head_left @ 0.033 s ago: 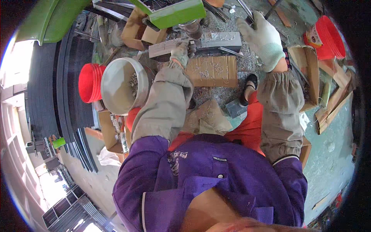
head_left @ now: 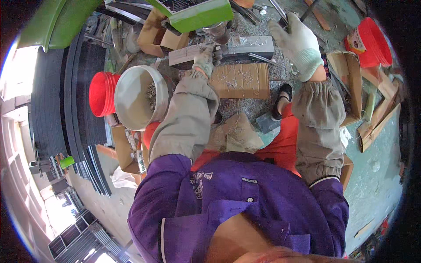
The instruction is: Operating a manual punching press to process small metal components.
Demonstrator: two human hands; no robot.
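A green-housed machine, which looks like a drill press, stands ahead of me with its round metal spindle pointing down. Below it lies a long grey metal block strewn with shavings. My left hand, in a dirty glove, is closed at the block beside the spindle; a small metal piece shows at its fingertips. Up at the right, my right hand, in a whitish glove, wraps around a metal lever handle. Part of that grip is hidden behind the glove.
A cardboard piece with curled shavings lies before the block. To the left stand a white bucket with small metal bits, a red bucket and stacked dark bars. A cardboard box and another red bucket are at right.
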